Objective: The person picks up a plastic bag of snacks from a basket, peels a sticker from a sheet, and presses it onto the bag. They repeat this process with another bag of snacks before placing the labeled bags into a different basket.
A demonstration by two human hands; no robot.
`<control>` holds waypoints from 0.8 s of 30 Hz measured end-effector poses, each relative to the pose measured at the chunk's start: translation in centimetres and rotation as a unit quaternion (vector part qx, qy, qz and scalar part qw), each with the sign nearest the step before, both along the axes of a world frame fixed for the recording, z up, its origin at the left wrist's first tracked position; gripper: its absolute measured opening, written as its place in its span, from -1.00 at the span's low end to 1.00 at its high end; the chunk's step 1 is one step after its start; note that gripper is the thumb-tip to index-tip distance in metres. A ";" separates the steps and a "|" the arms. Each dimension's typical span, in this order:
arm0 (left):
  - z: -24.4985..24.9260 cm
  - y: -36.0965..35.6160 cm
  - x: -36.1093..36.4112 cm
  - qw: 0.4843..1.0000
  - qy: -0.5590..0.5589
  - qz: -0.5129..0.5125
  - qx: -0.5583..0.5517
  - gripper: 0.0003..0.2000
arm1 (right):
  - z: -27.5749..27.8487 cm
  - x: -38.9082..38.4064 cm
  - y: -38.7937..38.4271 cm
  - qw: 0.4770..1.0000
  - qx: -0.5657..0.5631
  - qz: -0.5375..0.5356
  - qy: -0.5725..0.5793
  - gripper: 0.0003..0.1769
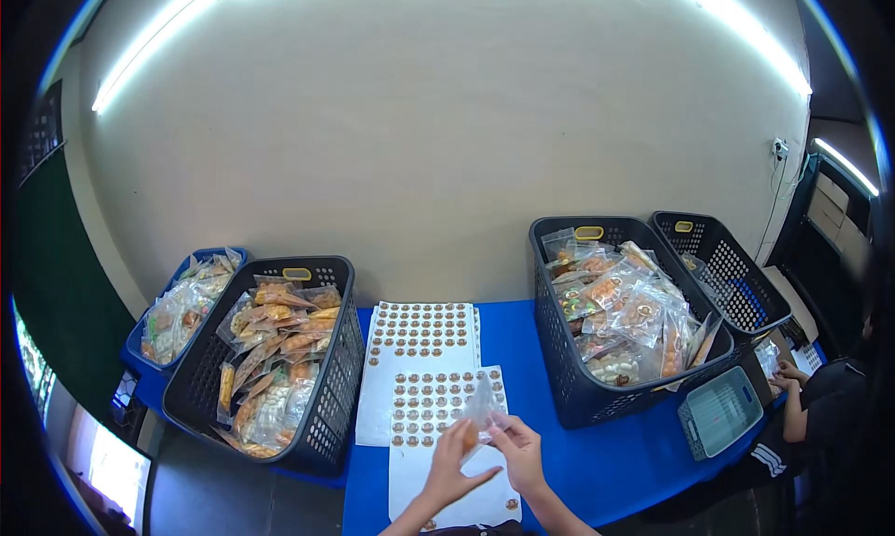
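Note:
A small clear plastic zip bag (482, 404) with something orange at its lower end is held up over the sticker sheets. My left hand (449, 469) grips its lower left side, thumb stretched out to the right. At the bag's right side, the fingers of my right hand (519, 450) are closed on the plastic. Beneath both hands lies a white sheet with rows of round brown stickers (419, 480). Behind it, partly covered, is another sticker sheet (376, 410). What exactly the bag contains is too small to make out.
On the left stand a dark basket of filled snack bags (337, 387) and a blue basket (149, 357). To the right are another full dark basket (597, 410), a dark basket with few bags (746, 298) and a green-grey tray (722, 410). A co-worker's hands (792, 377) hold a bag.

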State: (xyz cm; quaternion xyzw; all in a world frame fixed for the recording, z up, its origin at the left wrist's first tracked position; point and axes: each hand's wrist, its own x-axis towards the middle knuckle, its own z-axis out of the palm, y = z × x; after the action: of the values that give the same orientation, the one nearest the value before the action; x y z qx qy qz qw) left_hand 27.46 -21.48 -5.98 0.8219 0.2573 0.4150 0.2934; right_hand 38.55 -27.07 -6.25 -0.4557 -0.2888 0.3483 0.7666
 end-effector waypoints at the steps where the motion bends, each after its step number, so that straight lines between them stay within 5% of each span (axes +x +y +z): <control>1: -0.5 -0.1 0.0 1.000 -0.002 -0.004 -0.015 -0.56 | -0.2 -0.4 0.1 1.000 0.000 0.020 0.000 -0.69; 6: -2.5 2.0 -0.8 0.977 -0.104 -0.011 -0.185 -0.66 | 2.2 -0.6 -0.8 0.997 -0.011 0.064 -0.040 -0.60; 7: -2.1 2.3 -1.3 0.954 -0.145 -0.024 -0.261 -0.66 | 1.2 -0.2 -0.7 0.992 -0.009 0.026 -0.120 -0.56; 10: -1.9 3.7 -2.7 0.900 -0.203 -0.058 -0.382 -0.64 | -0.2 0.4 -1.0 0.964 -0.141 -0.006 -0.226 -0.53; 14: -1.8 3.4 -2.8 0.846 -0.190 -0.126 -0.482 -0.60 | -2.7 0.4 -1.5 0.953 -0.194 0.222 -0.076 -0.74; 18: -1.4 2.8 -2.4 0.845 -0.182 -0.112 -0.490 -0.61 | -2.3 -0.1 -1.6 0.980 -0.135 0.136 -0.054 -0.80; 24: -2.8 2.5 -2.3 0.856 -0.171 -0.124 -0.472 -0.65 | -2.0 0.2 -1.7 0.976 -0.133 0.169 -0.040 -0.75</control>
State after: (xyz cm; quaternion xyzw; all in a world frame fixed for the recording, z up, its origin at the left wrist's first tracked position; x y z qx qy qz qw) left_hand 25.11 -18.94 -8.75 0.5260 0.2639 0.3378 0.7345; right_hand 38.76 -28.79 -8.21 -0.5119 -0.3435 0.4891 0.6170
